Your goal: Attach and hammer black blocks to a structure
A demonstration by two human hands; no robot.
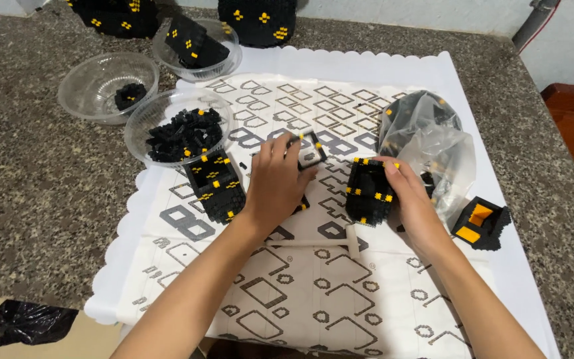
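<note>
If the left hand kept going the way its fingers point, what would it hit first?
The left hand points up and right; beyond the small black square frame at its fingertips lies bare patterned mat, though height above it is unclear.

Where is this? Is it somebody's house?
Probably a home worktop used for a building-brick hobby: a speckled stone counter, a patterned paper mat, and a clear bowl of small black bricks.
</note>
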